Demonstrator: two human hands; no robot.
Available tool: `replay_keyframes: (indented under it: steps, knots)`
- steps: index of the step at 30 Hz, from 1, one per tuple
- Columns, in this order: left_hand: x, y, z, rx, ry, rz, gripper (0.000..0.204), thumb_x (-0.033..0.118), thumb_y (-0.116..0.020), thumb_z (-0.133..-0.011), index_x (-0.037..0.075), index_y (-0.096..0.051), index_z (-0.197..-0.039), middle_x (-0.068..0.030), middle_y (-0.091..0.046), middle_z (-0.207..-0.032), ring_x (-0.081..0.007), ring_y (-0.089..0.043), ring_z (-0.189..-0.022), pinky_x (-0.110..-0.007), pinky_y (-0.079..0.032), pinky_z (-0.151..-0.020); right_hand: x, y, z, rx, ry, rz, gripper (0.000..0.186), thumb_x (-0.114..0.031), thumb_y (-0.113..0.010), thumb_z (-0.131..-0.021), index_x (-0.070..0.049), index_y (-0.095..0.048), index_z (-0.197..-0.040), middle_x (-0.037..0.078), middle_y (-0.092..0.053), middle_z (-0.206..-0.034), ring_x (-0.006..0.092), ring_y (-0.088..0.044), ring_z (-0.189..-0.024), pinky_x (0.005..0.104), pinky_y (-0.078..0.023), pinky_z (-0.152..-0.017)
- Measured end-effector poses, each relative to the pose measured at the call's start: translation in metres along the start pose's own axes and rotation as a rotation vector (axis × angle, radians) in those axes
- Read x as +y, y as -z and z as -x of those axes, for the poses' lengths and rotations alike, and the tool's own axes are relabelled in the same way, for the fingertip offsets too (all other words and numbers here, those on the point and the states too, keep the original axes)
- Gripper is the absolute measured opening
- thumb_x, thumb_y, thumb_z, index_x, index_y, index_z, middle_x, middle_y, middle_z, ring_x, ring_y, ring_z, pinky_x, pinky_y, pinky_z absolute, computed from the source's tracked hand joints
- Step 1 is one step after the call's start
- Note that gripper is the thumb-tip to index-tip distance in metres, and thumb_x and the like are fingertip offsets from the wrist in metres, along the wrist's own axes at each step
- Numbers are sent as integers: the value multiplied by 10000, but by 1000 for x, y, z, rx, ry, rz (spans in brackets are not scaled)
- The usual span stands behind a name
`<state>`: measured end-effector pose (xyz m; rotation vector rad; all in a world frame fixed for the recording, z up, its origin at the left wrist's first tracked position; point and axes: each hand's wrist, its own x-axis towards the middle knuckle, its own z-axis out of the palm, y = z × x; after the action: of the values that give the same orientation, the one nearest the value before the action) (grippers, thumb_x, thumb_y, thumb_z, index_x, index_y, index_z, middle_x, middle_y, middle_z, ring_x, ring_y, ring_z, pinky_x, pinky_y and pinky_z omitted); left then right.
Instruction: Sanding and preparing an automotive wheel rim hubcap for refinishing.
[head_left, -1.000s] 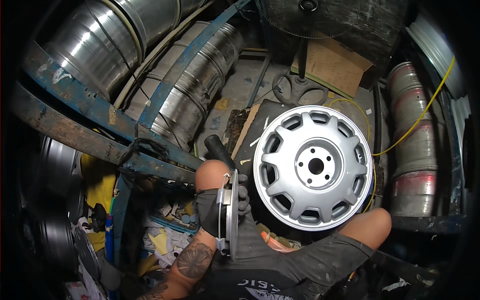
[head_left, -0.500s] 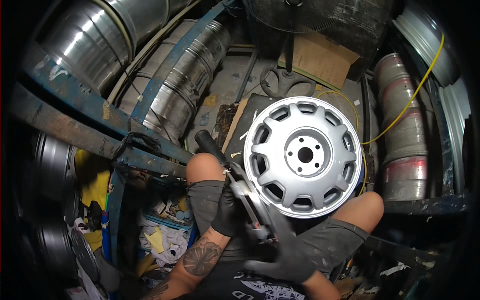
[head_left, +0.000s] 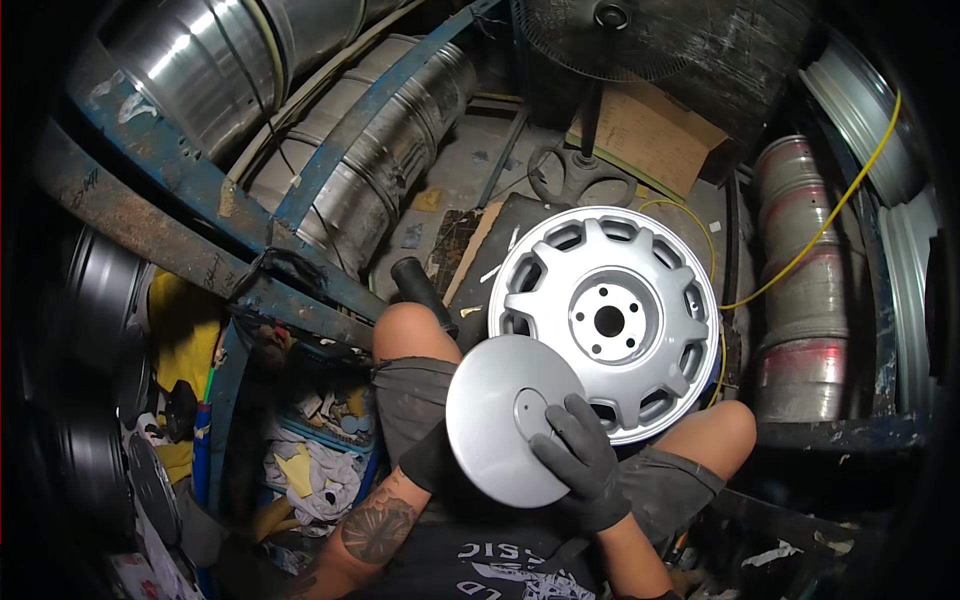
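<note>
1. The right hand (head_left: 582, 458), gloved, is laid half-open on the face of a round silver disc (head_left: 490, 405); its fingers (head_left: 577, 425) are loosely bent, with no closed grip shown.
2. The left hand (head_left: 428, 462) is mostly hidden behind the disc – how far it is closed cannot be told.
3. The disc is seen at lower centre, tilted, overlapping the wheel (head_left: 560, 292) in view; contact cannot be judged.
4. At centre right, the wheel is left uncovered – its hub (head_left: 612, 343) is exposed, with nothing fitted over it.
</note>
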<state>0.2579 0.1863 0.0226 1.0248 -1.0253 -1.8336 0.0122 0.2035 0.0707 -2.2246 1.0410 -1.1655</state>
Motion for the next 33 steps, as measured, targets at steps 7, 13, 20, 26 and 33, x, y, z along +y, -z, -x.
replay_keyframes:
  steps: [7,13,20,26,33]
  knots:
    - [-6,10,4,76,-111,-185,503,130,-613,-1015,7,-457,-1478,-129,-586,-1411,-213,-577,-1277,-363,-494,-1056,-1,11,0,-59,135,258,480,-178,-725,-835,-293,-678,-1299,32,-584,-1376,331,-512,-1290,574,-487,-1018]
    - [-13,15,12,152,-199,-338,454,140,-611,-1020,5,-503,-1440,-126,-620,-1365,-208,-613,-1222,-368,-512,-1024,-4,8,-3,-38,91,233,464,-182,-742,-828,-304,-695,-1273,16,-606,-1342,315,-490,-1309,580,-469,-1043]
    - [13,20,19,49,-303,-870,379,149,-612,-1015,17,-589,-1369,-148,-678,-1256,-210,-668,-1136,-375,-533,-971,14,3,4,100,48,175,376,-103,-773,-726,-196,-779,-1090,81,-674,-1223,356,-568,-1203,455,-503,-1011]
    - [87,35,38,296,-169,-1091,321,255,-495,-1083,10,-703,-1086,-102,-744,-1067,-191,-729,-838,-321,-583,-746,18,2,14,176,38,188,346,-99,-774,-728,-203,-791,-1058,69,-677,-1218,351,-552,-1239,448,-501,-1033]
    - [12,18,37,148,7,516,850,695,-343,-1034,24,-376,-1556,-168,-476,-1539,-303,-486,-1392,-466,-397,-1159,14,-5,8,208,97,144,408,-86,-784,-717,-198,-775,-1109,72,-675,-1226,354,-547,-1250,441,-504,-1026]
